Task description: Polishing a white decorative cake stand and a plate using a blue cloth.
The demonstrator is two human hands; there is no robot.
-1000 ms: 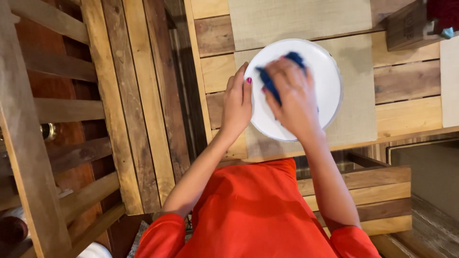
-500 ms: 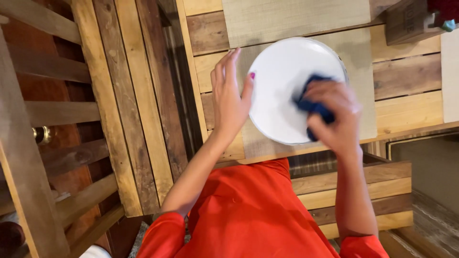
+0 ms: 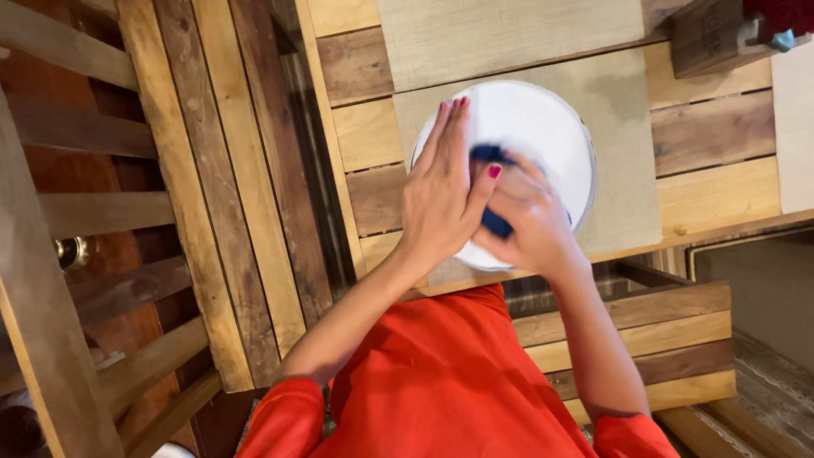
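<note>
Near the table's front edge I see the white plate point(image 3: 543, 127) on its burlap placemat point(image 3: 623, 127) — left hand point(image 3: 443, 199) flat and released on it, right hand point(image 3: 530, 225) grasping a blue cloth point(image 3: 490, 154).

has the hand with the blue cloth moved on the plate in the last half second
Yes. The right hand with the blue cloth has slid from the plate's right edge to its lower left, next to the left hand.
</note>
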